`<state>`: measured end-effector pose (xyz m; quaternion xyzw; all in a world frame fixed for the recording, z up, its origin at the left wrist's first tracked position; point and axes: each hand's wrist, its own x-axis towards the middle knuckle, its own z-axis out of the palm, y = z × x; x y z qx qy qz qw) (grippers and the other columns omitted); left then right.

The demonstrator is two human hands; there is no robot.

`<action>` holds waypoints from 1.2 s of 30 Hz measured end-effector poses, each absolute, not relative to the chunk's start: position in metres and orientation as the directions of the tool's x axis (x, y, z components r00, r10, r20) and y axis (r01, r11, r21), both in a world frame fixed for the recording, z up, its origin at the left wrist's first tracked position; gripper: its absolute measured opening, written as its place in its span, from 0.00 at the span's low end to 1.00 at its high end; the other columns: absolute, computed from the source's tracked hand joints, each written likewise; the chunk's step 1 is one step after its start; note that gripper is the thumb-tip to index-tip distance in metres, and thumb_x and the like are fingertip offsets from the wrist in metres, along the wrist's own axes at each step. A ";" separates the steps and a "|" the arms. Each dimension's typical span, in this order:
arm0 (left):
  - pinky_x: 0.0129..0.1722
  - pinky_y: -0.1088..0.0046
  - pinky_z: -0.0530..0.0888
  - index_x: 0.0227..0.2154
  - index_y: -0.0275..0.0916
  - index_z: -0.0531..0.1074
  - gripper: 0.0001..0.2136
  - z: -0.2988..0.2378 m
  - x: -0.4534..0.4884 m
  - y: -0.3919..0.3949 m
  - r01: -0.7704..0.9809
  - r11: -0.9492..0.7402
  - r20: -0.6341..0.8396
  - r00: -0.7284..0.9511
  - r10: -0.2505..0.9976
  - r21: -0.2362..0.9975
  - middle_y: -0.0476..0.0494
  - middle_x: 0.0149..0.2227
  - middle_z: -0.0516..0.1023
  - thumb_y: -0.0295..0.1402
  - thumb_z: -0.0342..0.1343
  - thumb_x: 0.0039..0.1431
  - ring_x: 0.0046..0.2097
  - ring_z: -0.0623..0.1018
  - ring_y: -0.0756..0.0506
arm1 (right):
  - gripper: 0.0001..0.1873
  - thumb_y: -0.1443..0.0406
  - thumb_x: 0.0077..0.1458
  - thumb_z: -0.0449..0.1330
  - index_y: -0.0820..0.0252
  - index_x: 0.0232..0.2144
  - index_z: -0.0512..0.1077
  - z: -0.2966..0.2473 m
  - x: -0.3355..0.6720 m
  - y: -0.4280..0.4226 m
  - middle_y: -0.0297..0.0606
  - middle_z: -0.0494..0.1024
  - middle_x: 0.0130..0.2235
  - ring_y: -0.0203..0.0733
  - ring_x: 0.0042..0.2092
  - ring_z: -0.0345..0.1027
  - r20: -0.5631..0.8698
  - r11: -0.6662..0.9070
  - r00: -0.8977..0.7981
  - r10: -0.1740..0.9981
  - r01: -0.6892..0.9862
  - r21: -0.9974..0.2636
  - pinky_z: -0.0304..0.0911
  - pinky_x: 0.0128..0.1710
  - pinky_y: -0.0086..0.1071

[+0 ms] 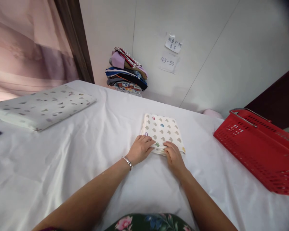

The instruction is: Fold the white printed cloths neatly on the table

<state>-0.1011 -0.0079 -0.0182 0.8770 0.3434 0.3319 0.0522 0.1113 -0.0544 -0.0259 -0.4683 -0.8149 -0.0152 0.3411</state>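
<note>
A folded cream cloth (162,131) with rows of grey mushrooms and a few coloured ones lies in front of me on the white-covered table. At its near left corner, my left hand (141,148) has its fingers bent over the top and its thumb at the near edge; a silver bracelet circles that wrist. My right hand (173,155) pinches the near edge right of the middle, fingers on top and thumb lower down. Several layers show along that edge between the two hands. The undersides of the fingers are hidden.
To the left lies a large, thick folded cloth (50,106) with small printed motifs. A red plastic basket (252,150) with metal handles stands at the right. Beyond the far table edge, a stack of folded fabrics (127,72) rests against the wall, beside taped paper notes (170,61).
</note>
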 end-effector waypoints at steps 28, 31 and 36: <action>0.41 0.65 0.65 0.30 0.38 0.67 0.08 -0.013 -0.092 -0.015 0.556 -0.781 0.511 0.601 0.614 0.285 0.45 0.32 0.70 0.27 0.44 0.61 0.36 0.68 0.46 | 0.10 0.70 0.58 0.46 0.58 0.34 0.66 -0.026 0.113 -0.058 0.45 0.71 0.45 0.44 0.50 0.62 0.549 0.570 -0.342 0.763 0.756 -0.321 0.60 0.49 0.44; 0.40 0.66 0.65 0.32 0.38 0.67 0.08 -0.015 -0.093 -0.015 0.560 -0.782 0.518 0.599 0.611 0.274 0.44 0.34 0.70 0.27 0.44 0.61 0.37 0.69 0.46 | 0.10 0.70 0.58 0.46 0.58 0.34 0.66 -0.026 0.113 -0.058 0.44 0.71 0.46 0.44 0.50 0.62 0.544 0.568 -0.342 0.766 0.756 -0.326 0.60 0.49 0.44; 0.44 0.66 0.65 0.35 0.39 0.68 0.10 -0.018 -0.094 -0.016 0.543 -0.813 0.559 0.616 0.556 0.211 0.43 0.43 0.69 0.23 0.43 0.59 0.41 0.68 0.46 | 0.10 0.68 0.58 0.49 0.57 0.40 0.67 -0.025 0.112 -0.058 0.45 0.70 0.47 0.45 0.51 0.62 0.530 0.566 -0.357 0.769 0.765 -0.307 0.60 0.50 0.45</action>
